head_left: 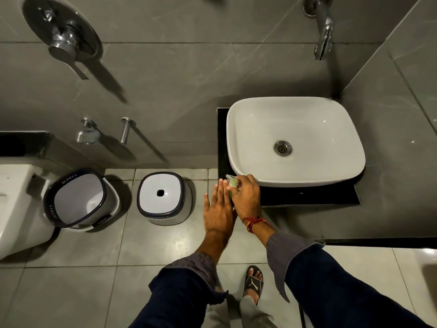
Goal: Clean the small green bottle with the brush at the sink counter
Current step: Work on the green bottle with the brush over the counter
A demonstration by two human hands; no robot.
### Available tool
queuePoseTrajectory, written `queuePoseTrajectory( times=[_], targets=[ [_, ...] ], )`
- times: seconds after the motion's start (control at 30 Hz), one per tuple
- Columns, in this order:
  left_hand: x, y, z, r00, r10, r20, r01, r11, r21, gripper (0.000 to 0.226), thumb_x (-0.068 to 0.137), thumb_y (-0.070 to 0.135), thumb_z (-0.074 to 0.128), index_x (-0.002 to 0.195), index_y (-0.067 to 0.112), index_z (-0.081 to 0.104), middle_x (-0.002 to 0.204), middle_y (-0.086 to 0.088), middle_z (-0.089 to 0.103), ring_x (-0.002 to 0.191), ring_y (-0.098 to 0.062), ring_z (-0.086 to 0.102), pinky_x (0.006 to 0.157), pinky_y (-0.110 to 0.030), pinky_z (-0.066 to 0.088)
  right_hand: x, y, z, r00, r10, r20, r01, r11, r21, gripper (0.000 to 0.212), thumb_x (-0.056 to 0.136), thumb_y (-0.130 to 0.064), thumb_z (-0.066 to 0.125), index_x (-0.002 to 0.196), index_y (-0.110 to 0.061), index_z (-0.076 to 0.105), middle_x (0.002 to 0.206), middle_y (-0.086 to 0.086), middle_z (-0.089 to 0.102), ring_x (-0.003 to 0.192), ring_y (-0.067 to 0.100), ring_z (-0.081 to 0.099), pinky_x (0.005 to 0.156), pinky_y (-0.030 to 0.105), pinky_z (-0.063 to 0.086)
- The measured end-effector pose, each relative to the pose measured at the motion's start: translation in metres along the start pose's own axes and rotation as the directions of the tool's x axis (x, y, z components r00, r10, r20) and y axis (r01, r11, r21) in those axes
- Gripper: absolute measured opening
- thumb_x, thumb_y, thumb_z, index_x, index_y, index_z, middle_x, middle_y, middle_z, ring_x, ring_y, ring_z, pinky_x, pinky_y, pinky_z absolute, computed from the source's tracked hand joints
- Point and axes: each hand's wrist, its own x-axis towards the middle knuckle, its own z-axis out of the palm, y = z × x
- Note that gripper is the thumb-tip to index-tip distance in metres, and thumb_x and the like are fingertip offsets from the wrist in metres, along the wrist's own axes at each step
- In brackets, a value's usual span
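Green bottle (232, 181) gripped in right hand (246, 197) fingers by white sink (295, 178); left hand (218, 209) flat, fingers extended.

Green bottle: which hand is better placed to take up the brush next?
Left, probably. The right hand is closed around the small green bottle at the black counter edge, beside the white basin. The left hand lies flat and open alongside it. No brush is visible.

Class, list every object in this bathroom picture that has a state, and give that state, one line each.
green bottle: gripped in right hand
left hand: flat, fingers extended beside the bottle
tap: no water running
basin: empty, drain unplugged
bucket: empty
stool: upright
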Motion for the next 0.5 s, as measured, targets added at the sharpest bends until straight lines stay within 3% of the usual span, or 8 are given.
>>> queuePoseTrajectory(
  times=[0.17, 0.3, 0.5],
  targets=[
    [0.001, 0.001, 0.005, 1.0, -0.002, -0.004, 0.002, 1.0, 0.027, 0.091, 0.104, 0.04, 0.045, 0.151, 0.01, -0.026, 0.166, -0.012, -0.022, 0.155, -0.029, -0.015, 0.126, -0.054, 0.005, -0.008, 0.001, -0.001, 0.999, -0.033, 0.036, 0.029, 0.995, 0.097, 0.051, 0.089, -0.005, 0.07, 0.136, -0.011, 0.052, 0.135, 0.014, 0.059, 0.128, 0.028, 0.054, 0.108, 0.042, 0.045],
    [0.001, 0.003, 0.008, 1.0, -0.012, -0.016, 0.012, 1.0, 0.011, 0.086, 0.105, 0.042, 0.041, 0.155, 0.01, -0.022, 0.166, -0.012, -0.022, 0.155, -0.028, -0.015, 0.126, -0.053, 0.004, 0.0, -0.002, -0.003, 0.997, -0.048, 0.063, 0.044, 0.997, 0.064, 0.051, 0.086, -0.003, 0.071, 0.133, -0.009, 0.052, 0.13, 0.017, 0.062, 0.122, 0.034, 0.058, 0.103, 0.05, 0.051],
    [0.0, 0.002, 0.007, 1.0, 0.002, -0.02, -0.001, 0.999, 0.045, 0.086, 0.106, 0.043, 0.038, 0.148, 0.009, -0.029, 0.166, -0.014, -0.023, 0.154, -0.03, -0.017, 0.125, -0.054, -0.001, 0.002, -0.007, -0.002, 0.998, -0.056, 0.035, 0.057, 0.998, -0.008, 0.043, 0.086, -0.011, 0.074, 0.126, -0.007, 0.058, 0.124, 0.016, 0.065, 0.118, 0.032, 0.06, 0.102, 0.049, 0.053]
  ],
)
